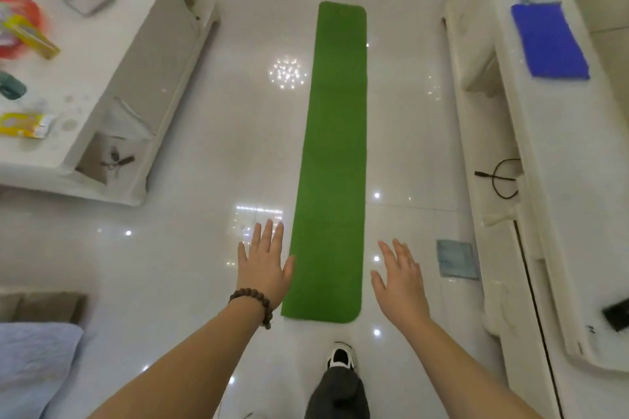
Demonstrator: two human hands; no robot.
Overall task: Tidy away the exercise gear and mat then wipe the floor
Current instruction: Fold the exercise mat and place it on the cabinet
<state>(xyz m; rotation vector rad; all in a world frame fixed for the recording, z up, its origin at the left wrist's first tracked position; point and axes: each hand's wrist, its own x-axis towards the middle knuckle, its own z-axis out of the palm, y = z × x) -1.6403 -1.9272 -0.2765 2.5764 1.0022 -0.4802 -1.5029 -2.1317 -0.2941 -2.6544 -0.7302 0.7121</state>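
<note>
Two hands reach out ahead of me in the head view, one on each side of the long green foam exercise mat [332, 160], which lies flat and fully unrolled on the glossy white tiled floor [190, 248], running from its near end just in front of my black-and-white shoe [341, 354] away toward the far side of the room. My left hand [263, 264], with a brown beaded bracelet [253, 303] at the wrist, has its fingers straight and spread, grasping nothing, its thumb just beside the mat's left edge. My right hand [400, 279] is likewise released, fingers straight, near the right edge but apart from it.

I judge the step in hand to be taking hold of the near end to roll it up. To do that well, I would bring both hands in to the near corners, pinch the short edge evenly, and start a tight first turn, keeping the sides square so the roll does not cone.

A small pale blue cloth [456, 258] lies on the floor to the right, near the white cabinet [503, 133]; it looks handy for the wiping later. A blue towel [549, 41] rests on the cabinet top, farther off.
</note>
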